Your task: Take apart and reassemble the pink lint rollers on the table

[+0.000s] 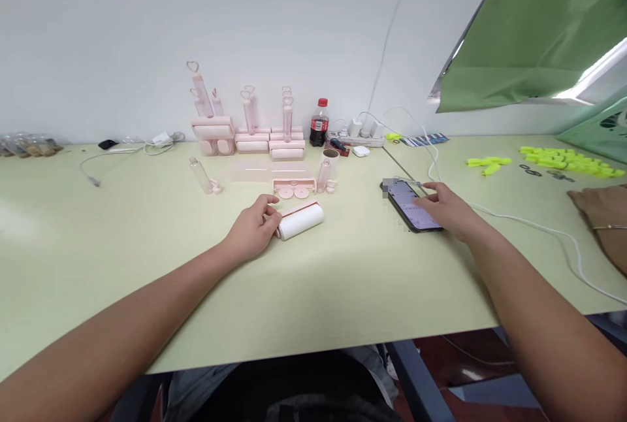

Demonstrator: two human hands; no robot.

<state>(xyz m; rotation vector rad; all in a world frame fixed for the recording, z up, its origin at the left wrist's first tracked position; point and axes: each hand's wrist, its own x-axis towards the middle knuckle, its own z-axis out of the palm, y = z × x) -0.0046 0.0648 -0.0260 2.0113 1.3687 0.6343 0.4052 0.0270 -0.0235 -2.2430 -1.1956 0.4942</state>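
Note:
On the pale green table, my left hand (255,226) has its fingers curled at the left end of a white roll (300,221) with a red edge; the fingertips partly cover that end. My right hand (443,210) is over a phone (414,206) with a lit screen, its fingers apart and a fingertip at the glass. Behind the roll sits a pink open holder (294,188) with two round parts. Beside it stand a clear pink tube (323,176) and a cardboard core (330,155). Another clear tube (200,174) is further left.
Several pink roller sets (213,131) line the wall, beside a cola bottle (319,123) and a power strip (360,141). A white cable (539,225) crosses the right side. Yellow-green pieces (571,161) and a brown bag (600,219) lie far right.

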